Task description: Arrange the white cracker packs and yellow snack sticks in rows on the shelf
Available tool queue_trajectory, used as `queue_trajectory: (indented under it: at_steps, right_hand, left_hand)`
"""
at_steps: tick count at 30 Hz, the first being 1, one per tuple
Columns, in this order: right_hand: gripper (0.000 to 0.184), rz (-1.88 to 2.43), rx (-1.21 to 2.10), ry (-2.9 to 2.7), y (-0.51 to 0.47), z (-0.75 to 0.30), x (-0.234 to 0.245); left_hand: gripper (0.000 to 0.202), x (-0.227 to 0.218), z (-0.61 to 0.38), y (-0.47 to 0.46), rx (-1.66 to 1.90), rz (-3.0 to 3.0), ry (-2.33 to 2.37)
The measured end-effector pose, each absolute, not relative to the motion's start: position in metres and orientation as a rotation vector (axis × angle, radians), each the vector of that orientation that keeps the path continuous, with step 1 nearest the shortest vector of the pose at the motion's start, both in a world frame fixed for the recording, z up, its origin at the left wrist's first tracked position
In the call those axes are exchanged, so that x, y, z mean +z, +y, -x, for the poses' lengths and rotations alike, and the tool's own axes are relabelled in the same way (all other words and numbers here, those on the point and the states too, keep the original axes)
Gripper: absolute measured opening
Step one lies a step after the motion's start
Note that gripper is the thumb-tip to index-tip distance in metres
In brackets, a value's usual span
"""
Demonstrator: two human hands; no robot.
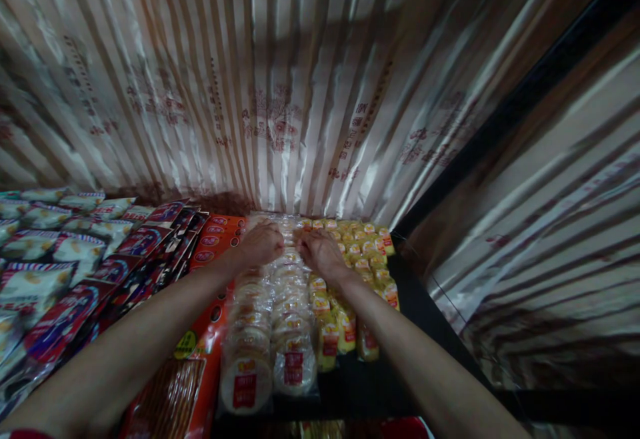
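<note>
Both my arms reach forward over a dark shelf (410,292) packed with snack packets. My left hand (261,242) rests knuckles-up on the far end of two rows of clear-wrapped round cakes (270,332) with red labels. My right hand (320,251) lies close beside it, over the same rows near the small yellow packets (365,249). The fingers of both hands curl down into the wrappers at the back; what they grip is hidden.
Orange-red packs (213,245) lie left of the cakes, then dark red-and-blue bags (145,242) and white bags (35,279) farther left. A striped, shiny foil sheet (280,92) with red print hangs behind the shelf. A dark frame bar (500,119) runs up at right.
</note>
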State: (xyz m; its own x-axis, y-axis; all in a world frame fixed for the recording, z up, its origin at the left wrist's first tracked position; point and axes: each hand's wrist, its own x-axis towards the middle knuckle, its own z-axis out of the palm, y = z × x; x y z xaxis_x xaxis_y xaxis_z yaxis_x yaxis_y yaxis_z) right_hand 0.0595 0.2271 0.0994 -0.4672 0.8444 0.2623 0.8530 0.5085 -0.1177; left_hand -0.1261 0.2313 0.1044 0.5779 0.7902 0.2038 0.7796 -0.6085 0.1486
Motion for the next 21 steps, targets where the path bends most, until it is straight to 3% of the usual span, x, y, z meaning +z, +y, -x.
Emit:
queue_trajectory:
  at_steps: [11, 21]
  right_hand:
    - [0.009, 1.002, 0.057, -2.452, 0.220, -0.077, 0.093]
    - [0.007, 1.160, 0.162, -2.456, 0.218, -0.070, 0.089]
  left_hand:
    - [0.018, 0.098, 0.121, 0.227, 0.460, -2.674, 1.554]
    - [0.013, 0.100, 0.120, 0.224, 0.623, -2.669, 1.502]
